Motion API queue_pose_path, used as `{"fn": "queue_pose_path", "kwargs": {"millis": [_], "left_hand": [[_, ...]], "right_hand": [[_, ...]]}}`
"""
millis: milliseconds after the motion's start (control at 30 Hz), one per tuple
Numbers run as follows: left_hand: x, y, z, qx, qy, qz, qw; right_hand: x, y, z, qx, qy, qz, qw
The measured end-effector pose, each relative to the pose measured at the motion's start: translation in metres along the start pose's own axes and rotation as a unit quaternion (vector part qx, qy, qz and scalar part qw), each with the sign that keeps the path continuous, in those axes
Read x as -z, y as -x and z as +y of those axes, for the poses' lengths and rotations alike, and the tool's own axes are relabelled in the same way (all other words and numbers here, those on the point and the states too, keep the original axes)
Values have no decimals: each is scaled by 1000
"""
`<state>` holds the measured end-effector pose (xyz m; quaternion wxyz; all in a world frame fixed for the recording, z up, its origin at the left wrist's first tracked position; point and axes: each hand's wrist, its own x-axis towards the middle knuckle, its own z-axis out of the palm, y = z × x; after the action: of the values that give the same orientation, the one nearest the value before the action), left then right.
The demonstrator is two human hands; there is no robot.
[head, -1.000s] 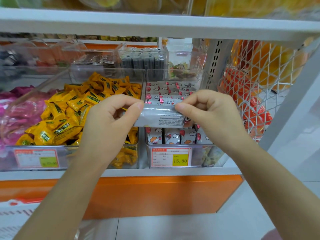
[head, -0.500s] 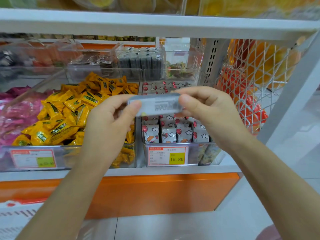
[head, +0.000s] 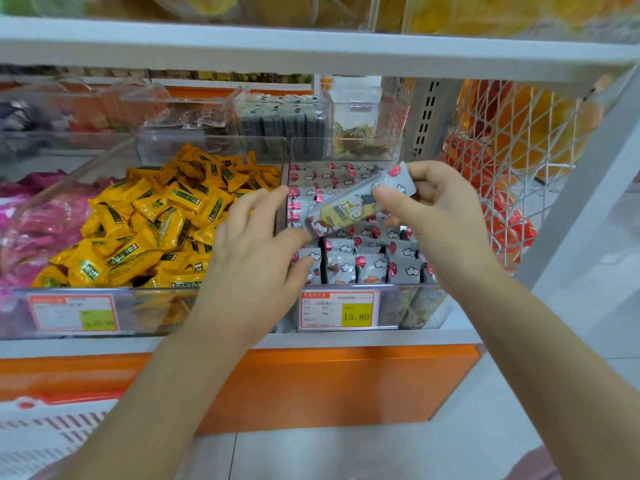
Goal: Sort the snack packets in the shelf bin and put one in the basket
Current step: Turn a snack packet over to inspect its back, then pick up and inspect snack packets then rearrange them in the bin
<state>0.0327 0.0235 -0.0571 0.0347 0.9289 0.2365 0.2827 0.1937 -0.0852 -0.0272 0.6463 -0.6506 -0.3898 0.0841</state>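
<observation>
Clear plastic bin, head view: it stands at the front edge of the shelf, toward its right end. A price label is fixed to its front wall. Grey-and-red packets stand in rows inside, from the front wall to the back.

Item in hand: one snack packet, above the bin's middle. It is tilted, with its higher end toward the bin's right wall. Your right hand pinches that higher end between thumb and fingers. Your left hand is loosely spread. The packet's lower end lies against its fingers, which do not curl round it, and its thumb hangs over the front row.

Left neighbour: a second clear bin heaped with yellow packets, wall to wall with the first. Pink packets lie beyond, at the shelf's left end.

Room: open air runs from the bin's rim up to the upper shelf board. A white wire mesh stands just beyond your right hand.

Below the front edge: an orange panel. A white slotted basket sits low on your left, well apart from both hands.
</observation>
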Motion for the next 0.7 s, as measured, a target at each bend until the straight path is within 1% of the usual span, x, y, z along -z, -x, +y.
{"fn": "queue_pose_path", "kwargs": {"millis": [100,200,367,467,533,600,633,667,700], "left_hand": [[0,-1,4,6,-22,-22,1000],[2,0,6,10,19,-11,1000],[7,1,8,-7,67,-12,998],[7,1,9,-9,76,-12,997],[7,1,8,-12,81,-9,997],[8,1,6,-17,86,-5,996],[8,2,5,-20,85,-6,996],[8,2,4,-21,85,-9,996],[8,2,4,-19,87,-13,996]], "right_hand": [[-3,0,0,16,24,-10,1000],[-6,-1,-1,36,40,-30,998],[-23,-2,0,63,92,-117,987],[-36,-1,5,92,195,-176,961],[-42,-1,7,111,250,-169,947],[-45,-4,7,119,256,-152,947],[-46,-5,6,126,261,-156,944],[-47,-5,6,134,280,-174,935],[-47,-5,7,143,320,-201,915]]}}
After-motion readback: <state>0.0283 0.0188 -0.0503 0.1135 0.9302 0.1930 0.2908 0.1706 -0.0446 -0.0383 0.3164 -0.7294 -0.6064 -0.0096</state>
